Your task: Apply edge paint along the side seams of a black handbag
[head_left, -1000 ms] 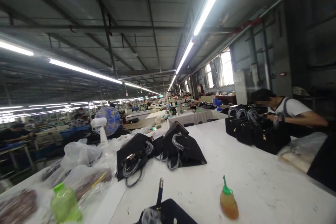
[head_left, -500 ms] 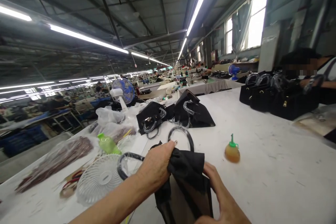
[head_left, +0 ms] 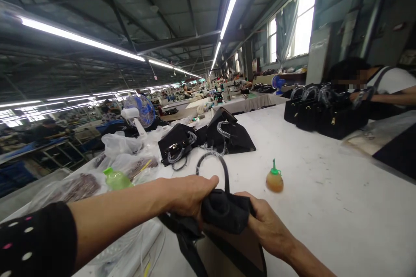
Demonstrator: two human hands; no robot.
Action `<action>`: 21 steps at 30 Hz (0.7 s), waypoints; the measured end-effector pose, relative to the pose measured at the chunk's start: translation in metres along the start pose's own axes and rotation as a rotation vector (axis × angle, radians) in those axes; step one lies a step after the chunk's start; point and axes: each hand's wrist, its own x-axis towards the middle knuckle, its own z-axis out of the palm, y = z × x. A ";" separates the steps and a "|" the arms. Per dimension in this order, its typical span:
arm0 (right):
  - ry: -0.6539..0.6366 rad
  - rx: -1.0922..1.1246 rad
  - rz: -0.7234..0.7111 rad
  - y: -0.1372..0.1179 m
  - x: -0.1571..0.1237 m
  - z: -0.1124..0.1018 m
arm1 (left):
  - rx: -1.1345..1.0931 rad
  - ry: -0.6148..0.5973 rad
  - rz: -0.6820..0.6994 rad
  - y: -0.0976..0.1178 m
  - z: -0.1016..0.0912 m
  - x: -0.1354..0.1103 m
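A black handbag [head_left: 225, 214] stands in front of me with its dark fabric bunched up at the top and a brownish panel below. One plastic-wrapped handle [head_left: 226, 172] rises behind the bunched cloth. My left hand [head_left: 190, 194] is closed on the bag's upper left side, thumb on top. On the other side, my right hand [head_left: 266, 220] grips the folded fabric at the upper right edge, its fingertips partly hidden by the cloth. Right of the bag sits a small bottle [head_left: 274, 180] of amber liquid with a green nozzle.
Further back on the white table [head_left: 312, 199] lie two black bags [head_left: 232, 136]. A green bottle [head_left: 117, 178] and plastic-wrapped material [head_left: 78, 188] are at left, near a blue fan [head_left: 139, 110]. At right, a person [head_left: 390, 84] leans behind several black bags [head_left: 341, 117].
My right hand has moved up from the bag's side to its folded top edge. My left forearm now crosses more of the view and covers the white fan grille. The view has shifted right.
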 end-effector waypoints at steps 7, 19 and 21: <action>-0.122 0.249 0.162 0.045 0.015 0.003 | -0.110 -0.047 -0.113 0.014 0.037 -0.002; 0.601 -0.251 0.255 0.114 -0.015 -0.096 | -0.340 0.336 -0.042 -0.010 0.092 0.083; 0.740 -0.393 0.270 0.128 -0.009 -0.125 | -0.375 0.339 -0.044 -0.015 0.100 0.097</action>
